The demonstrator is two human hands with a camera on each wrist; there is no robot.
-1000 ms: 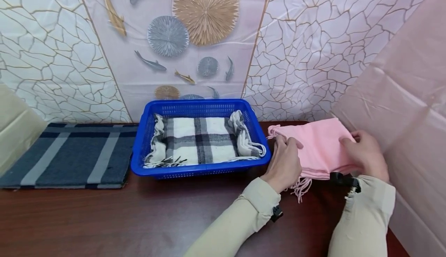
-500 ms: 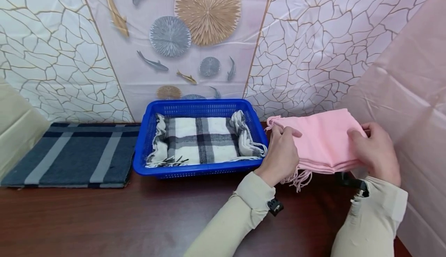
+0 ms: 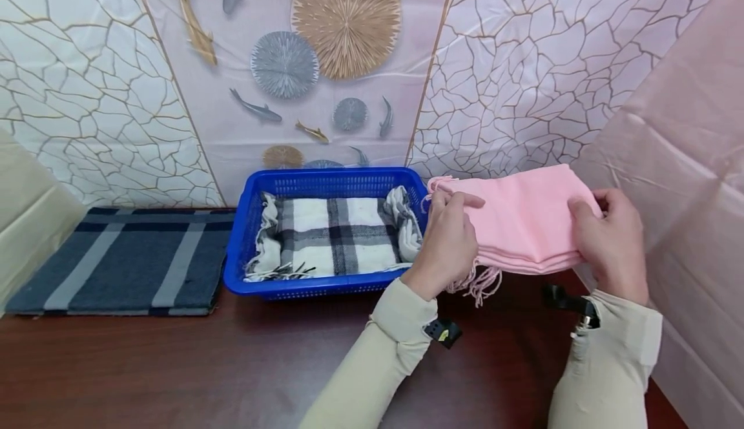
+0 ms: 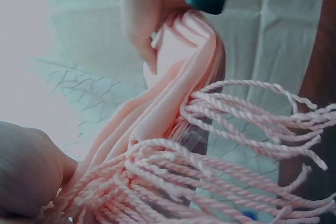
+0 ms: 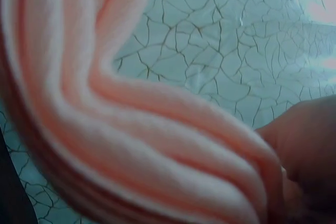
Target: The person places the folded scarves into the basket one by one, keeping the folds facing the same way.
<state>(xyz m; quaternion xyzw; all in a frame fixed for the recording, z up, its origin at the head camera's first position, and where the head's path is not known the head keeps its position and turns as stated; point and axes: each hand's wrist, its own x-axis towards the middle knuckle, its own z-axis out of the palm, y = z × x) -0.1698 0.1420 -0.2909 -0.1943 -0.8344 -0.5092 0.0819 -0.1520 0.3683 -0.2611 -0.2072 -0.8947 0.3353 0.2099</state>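
Note:
A folded pink scarf (image 3: 526, 216) with twisted fringe is held up by its two ends, raised over the table at the right. My left hand (image 3: 447, 241) grips its fringed left end, overlapping the basket's right rim in the head view. At the other end my right hand (image 3: 610, 241) pinches the folded layers, thumb on top. In the left wrist view the stacked folds and loose fringe (image 4: 252, 108) hang between both hands. Inside the blue basket (image 3: 325, 283) lies a black, white and grey plaid scarf (image 3: 354, 238), its fringed ends bunched along the sides.
To the basket's left, a folded dark blue-grey cloth (image 3: 134, 267) with light stripes lies flat. Everything stands on a dark brown table (image 3: 232, 364). A patterned covering (image 3: 500, 80) hangs behind, and a plain pinkish sheet (image 3: 692, 222) closes off the right side.
Both hands have lifted the pink scarf higher off the table. Lately they have carried it leftward, so its fringed end now overlaps the basket's right rim.

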